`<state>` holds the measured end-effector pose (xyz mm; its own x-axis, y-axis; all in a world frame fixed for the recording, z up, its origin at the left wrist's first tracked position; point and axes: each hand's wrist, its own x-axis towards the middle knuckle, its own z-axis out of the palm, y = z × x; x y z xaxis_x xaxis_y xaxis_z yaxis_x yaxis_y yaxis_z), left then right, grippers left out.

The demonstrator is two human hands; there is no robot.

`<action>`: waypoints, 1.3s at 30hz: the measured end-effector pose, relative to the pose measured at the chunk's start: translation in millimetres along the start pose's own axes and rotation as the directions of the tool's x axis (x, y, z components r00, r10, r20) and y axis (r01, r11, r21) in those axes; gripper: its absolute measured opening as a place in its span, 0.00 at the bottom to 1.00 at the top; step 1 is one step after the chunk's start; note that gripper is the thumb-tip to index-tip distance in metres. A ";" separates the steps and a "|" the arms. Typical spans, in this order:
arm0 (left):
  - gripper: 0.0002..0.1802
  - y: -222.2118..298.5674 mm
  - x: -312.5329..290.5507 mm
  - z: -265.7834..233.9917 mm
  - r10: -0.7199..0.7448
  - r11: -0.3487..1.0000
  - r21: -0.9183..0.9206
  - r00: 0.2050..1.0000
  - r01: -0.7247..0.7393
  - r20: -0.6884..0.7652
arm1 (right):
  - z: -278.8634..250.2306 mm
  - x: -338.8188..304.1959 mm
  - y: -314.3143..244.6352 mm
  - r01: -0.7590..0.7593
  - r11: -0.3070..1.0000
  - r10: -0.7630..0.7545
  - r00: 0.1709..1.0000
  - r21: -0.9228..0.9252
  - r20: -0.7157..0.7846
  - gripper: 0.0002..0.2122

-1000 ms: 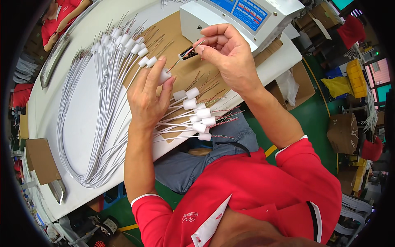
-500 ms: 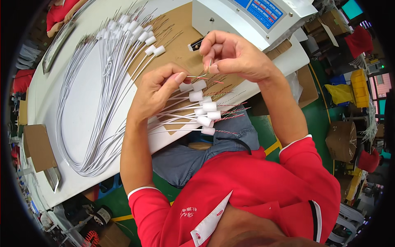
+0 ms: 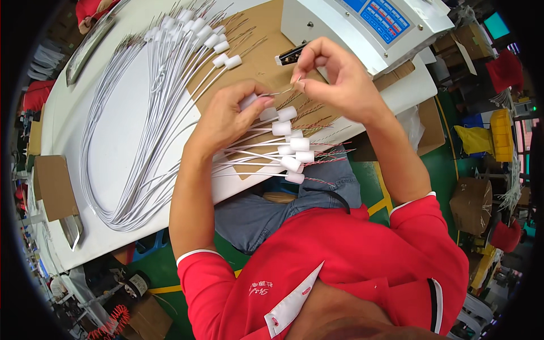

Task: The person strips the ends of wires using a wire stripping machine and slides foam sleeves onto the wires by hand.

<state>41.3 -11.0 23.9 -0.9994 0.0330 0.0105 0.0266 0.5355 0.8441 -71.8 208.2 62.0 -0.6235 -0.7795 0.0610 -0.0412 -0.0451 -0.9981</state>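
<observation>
My left hand (image 3: 229,116) is closed around the end of a white cable, near a white cylinder (image 3: 247,102) partly hidden by my fingers. Thin wires (image 3: 281,92) stretch from it to my right hand (image 3: 340,85), whose thumb and forefinger pinch their tips. Below both hands lie several more white cables with white cylinders (image 3: 302,156) near their ends, red and dark twisted wires sticking out past them. Farther left, a big looped bundle of white cables (image 3: 127,198) rests on the table, its cylinder ends (image 3: 198,25) pointing away from me.
A white machine (image 3: 323,34) with a blue keypad stands at the back right, a small black tool (image 3: 292,55) beside it. Brown cardboard (image 3: 258,68) covers part of the white table (image 3: 73,147). A cardboard piece (image 3: 54,187) stands at the left edge. Another person's hand (image 3: 85,25) shows far left.
The wires were splayed between my hands, a red one showing; now they run drawn together between them. My right hand's fingertips have moved slightly away from my left. The whole view has shifted a little.
</observation>
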 end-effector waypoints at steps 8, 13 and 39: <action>0.14 -6.3 4.0 6.7 0.079 0.960 -0.241 0.966 -0.140 -0.246 | 9.2 -4.3 21.7 0.392 0.748 -0.545 0.823 -0.536 -0.159 0.10; 0.13 -7.2 4.8 9.5 0.088 0.974 -0.178 0.955 -0.142 -0.284 | 7.2 -4.2 19.8 0.473 0.465 -0.723 0.690 -0.748 -0.014 0.11; 0.10 -5.9 5.7 18.0 0.151 0.971 -0.094 0.873 -0.218 -0.463 | 45.7 16.6 5.2 0.237 0.859 -0.328 0.935 -0.454 -0.133 0.19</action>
<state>35.9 1.2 9.4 -0.8790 -0.2812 0.3850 0.2414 0.4339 0.8680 -46.8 166.4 57.6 -0.6734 -0.6309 0.3854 -0.5377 0.0602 -0.8410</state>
